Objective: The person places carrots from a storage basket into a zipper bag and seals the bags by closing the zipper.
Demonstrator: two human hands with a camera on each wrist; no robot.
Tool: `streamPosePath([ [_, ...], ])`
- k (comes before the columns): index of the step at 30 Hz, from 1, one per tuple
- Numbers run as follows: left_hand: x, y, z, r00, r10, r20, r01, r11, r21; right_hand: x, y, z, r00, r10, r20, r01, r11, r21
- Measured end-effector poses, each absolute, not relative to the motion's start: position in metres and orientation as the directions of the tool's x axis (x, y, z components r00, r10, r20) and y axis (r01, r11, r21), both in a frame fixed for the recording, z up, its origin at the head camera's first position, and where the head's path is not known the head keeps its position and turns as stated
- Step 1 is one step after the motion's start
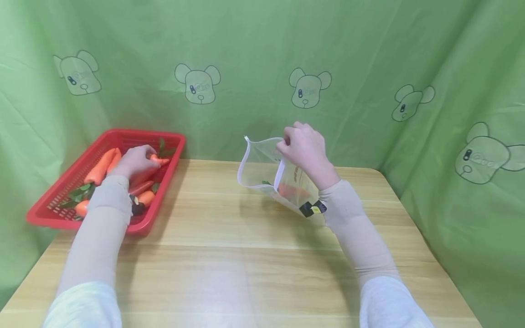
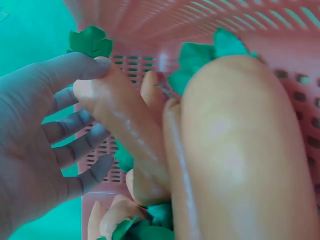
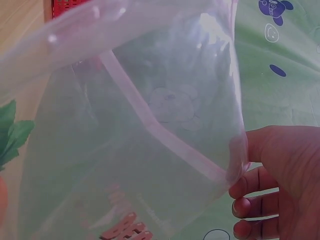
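Note:
My left hand [image 1: 134, 161] reaches into a red plastic basket [image 1: 143, 133] on the left side of the table. In the left wrist view its thumb and forefinger pinch the top of an orange carrot [image 2: 127, 122] by the green leaves, the other fingers spread apart. Towards the right, my right hand [image 1: 305, 146] pinches the upper edge of a clear zip bag [image 1: 258, 161], whose mouth gapes to the left. Through the bag's side shows an orange carrot [image 1: 293, 191] with a bit of green leaf. The right wrist view has the thumb and forefinger at the bag's corner.
Several more carrots [image 1: 98, 168] with green leaves lie in the basket. The wooden table [image 1: 205, 273] spreads below both arms. A green curtain [image 1: 254, 45] printed with bear faces hangs behind it and down the right side. A black wrist device [image 1: 307, 209] overlaps the bag's lower side.

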State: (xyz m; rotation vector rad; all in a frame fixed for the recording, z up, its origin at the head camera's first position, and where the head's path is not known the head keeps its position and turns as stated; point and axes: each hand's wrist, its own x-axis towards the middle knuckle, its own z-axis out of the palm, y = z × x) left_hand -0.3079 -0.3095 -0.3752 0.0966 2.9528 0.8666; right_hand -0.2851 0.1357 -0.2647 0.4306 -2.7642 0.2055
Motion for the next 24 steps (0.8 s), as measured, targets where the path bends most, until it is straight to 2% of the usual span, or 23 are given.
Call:
streamPosePath([
  [7, -0.309, -0.318, -0.368, -0.998, 0.054, 0.034, 0.064, 0.791, 0.609, -0.284, 0.136, -0.263, -0.898, -0.266, 0.350, -0.314, 0.945, -0.088],
  [11, -0.311, -0.322, -0.366, -0.992, 0.017, 0.125, 0.092, 0.778, 0.622, -0.284, 0.136, -0.264, -0.899, -0.263, 0.349, -0.312, 0.945, -0.092],
  [24, -0.301, -0.316, -0.347, -0.937, -0.247, 0.247, 0.044, 0.618, 0.785, -0.284, 0.135, -0.265, -0.898, -0.267, 0.351, -0.316, 0.944, -0.091],
])
